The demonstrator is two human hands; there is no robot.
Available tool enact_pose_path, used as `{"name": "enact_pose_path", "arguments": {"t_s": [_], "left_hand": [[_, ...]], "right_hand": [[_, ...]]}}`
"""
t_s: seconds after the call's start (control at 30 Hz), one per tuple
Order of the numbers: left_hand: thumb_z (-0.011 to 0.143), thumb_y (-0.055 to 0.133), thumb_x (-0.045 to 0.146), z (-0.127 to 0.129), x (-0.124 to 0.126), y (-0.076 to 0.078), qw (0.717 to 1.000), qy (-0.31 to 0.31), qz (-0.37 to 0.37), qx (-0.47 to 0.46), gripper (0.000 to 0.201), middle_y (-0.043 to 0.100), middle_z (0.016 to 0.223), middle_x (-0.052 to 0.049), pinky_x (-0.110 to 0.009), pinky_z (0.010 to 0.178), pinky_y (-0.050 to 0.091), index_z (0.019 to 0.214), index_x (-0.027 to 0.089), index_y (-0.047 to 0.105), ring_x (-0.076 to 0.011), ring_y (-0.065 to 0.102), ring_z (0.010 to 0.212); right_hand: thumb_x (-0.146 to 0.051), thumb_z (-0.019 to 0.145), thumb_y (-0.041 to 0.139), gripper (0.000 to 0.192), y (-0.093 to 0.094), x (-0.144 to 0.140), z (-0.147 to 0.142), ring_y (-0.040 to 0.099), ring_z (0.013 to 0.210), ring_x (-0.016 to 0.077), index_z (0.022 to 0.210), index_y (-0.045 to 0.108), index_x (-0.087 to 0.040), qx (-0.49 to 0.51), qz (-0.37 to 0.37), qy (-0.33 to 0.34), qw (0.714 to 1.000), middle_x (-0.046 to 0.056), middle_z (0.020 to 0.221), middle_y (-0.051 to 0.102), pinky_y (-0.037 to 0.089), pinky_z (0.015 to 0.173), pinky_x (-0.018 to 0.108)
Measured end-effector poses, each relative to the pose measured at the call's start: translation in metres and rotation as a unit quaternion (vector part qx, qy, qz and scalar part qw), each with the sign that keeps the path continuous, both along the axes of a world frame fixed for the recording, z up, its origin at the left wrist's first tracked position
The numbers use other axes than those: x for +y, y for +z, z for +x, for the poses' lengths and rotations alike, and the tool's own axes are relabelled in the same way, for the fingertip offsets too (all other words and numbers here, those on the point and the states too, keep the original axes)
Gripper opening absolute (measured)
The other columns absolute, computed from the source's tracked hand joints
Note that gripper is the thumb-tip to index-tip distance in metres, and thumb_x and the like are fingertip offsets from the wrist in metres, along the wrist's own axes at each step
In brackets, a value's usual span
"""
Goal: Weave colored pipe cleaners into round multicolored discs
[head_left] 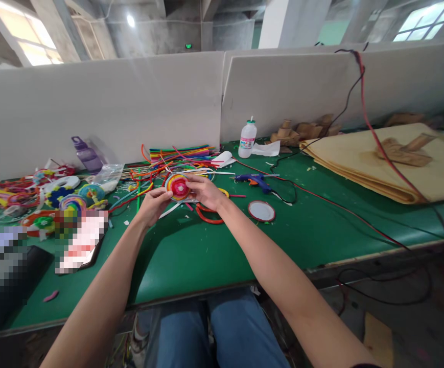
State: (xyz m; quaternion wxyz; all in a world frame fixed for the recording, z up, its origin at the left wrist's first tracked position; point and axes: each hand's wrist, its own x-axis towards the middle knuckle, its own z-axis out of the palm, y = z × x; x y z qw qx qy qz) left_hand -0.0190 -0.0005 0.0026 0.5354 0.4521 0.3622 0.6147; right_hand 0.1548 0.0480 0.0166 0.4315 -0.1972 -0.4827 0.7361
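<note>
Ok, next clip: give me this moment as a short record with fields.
Setting: green worktable, white partition behind
Left hand: grips coiled multicoloured disc from the left
Right hand: grips the same disc from the right
Behind disc: pile of pipe cleaners
Right of hands: blue glue gun, round lid, white bottle

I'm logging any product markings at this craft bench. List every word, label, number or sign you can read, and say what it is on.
No text can be read in this view.
White plastic bottle with pink label: print too small and blurred to read.
Green lit sign high on the far wall: too small to read.
Pixelated flat items at the left: nothing legible.
Blue glue gun and purple translucent bottle: no visible markings.
</note>
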Motion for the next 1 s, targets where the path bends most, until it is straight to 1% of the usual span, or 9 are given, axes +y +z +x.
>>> {"name": "enact_pose_path", "arguments": {"t_s": [0.1, 0.23, 0.37, 0.47, 0.6, 0.73, 0.83, 1.0], "left_hand": [[0.053, 0.087, 0.030, -0.001, 0.000, 0.000, 1.000, 0.000, -0.003, -0.002, 0.026, 0.066, 0.073, -0.002, -0.027, 0.075, 0.049, 0.062, 0.014, 0.069, -0.0125, 0.061, 0.071], [0.053, 0.086, 0.030, -0.002, 0.001, -0.002, 1.000, -0.001, -0.004, -0.005, 0.026, 0.067, 0.075, -0.002, -0.027, 0.076, 0.050, 0.062, 0.014, 0.068, -0.0133, 0.061, 0.074], [0.056, 0.085, 0.031, -0.002, 0.002, -0.003, 1.000, 0.010, -0.003, -0.002, 0.026, 0.068, 0.079, -0.003, -0.030, 0.081, 0.050, 0.071, 0.014, 0.072, -0.0148, 0.063, 0.078], [0.056, 0.085, 0.029, -0.001, 0.002, -0.003, 1.000, 0.012, -0.005, 0.008, 0.029, 0.071, 0.083, -0.005, -0.031, 0.083, 0.049, 0.077, 0.014, 0.074, -0.0166, 0.064, 0.081], [0.055, 0.085, 0.027, 0.000, 0.002, -0.002, 1.000, 0.016, -0.008, 0.014, 0.029, 0.072, 0.081, -0.006, -0.032, 0.082, 0.049, 0.078, 0.013, 0.075, -0.0178, 0.065, 0.079], [0.056, 0.085, 0.027, 0.000, 0.001, -0.002, 1.000, 0.011, -0.008, 0.011, 0.029, 0.073, 0.083, -0.006, -0.033, 0.082, 0.049, 0.080, 0.014, 0.075, -0.0182, 0.066, 0.080], [0.056, 0.085, 0.028, 0.001, 0.000, -0.001, 1.000, 0.003, -0.005, 0.008, 0.031, 0.073, 0.087, -0.007, -0.033, 0.083, 0.049, 0.083, 0.014, 0.075, -0.0192, 0.066, 0.082], [0.058, 0.085, 0.027, 0.003, -0.001, 0.000, 1.000, 0.001, 0.005, 0.005, 0.031, 0.074, 0.086, -0.006, -0.031, 0.082, 0.048, 0.084, 0.015, 0.075, -0.0173, 0.066, 0.081]], "right_hand": [[-0.019, 0.066, 0.075, 0.025, 0.000, -0.001, 0.000, 0.057, 0.072, 0.0106, 0.090, 0.067, -0.021, -0.003, 0.014, 0.008, 1.000, -0.001, 0.085, 0.065, 0.046, 0.059, 0.022], [-0.019, 0.066, 0.075, 0.025, 0.001, -0.001, 0.000, 0.057, 0.071, 0.0108, 0.089, 0.067, -0.019, -0.008, 0.023, 0.007, 1.000, 0.000, 0.084, 0.066, 0.047, 0.059, 0.022], [-0.018, 0.067, 0.073, 0.024, 0.001, -0.001, -0.002, 0.057, 0.070, 0.0109, 0.090, 0.067, -0.020, -0.009, 0.025, -0.012, 1.000, 0.000, 0.084, 0.066, 0.048, 0.056, 0.021], [-0.018, 0.068, 0.073, 0.022, 0.001, -0.002, -0.003, 0.058, 0.071, 0.0116, 0.088, 0.066, -0.019, -0.016, 0.031, -0.017, 0.999, 0.001, 0.084, 0.065, 0.050, 0.056, 0.022], [-0.021, 0.067, 0.075, 0.021, 0.002, -0.004, -0.004, 0.059, 0.072, 0.0117, 0.085, 0.064, -0.018, -0.021, 0.035, -0.006, 0.999, 0.000, 0.082, 0.064, 0.052, 0.060, 0.024], [-0.023, 0.065, 0.077, 0.026, 0.004, -0.008, -0.004, 0.060, 0.072, 0.0115, 0.086, 0.063, -0.017, -0.031, 0.050, 0.007, 0.998, 0.000, 0.082, 0.064, 0.053, 0.063, 0.025], [-0.025, 0.065, 0.078, 0.026, 0.005, -0.010, -0.004, 0.060, 0.070, 0.0107, 0.084, 0.062, -0.017, -0.038, 0.061, 0.000, 0.997, -0.001, 0.080, 0.063, 0.052, 0.062, 0.024], [-0.025, 0.065, 0.078, 0.028, 0.006, -0.011, -0.004, 0.058, 0.069, 0.0098, 0.084, 0.059, -0.017, -0.044, 0.056, -0.003, 0.997, -0.001, 0.082, 0.061, 0.050, 0.053, 0.020]]}}
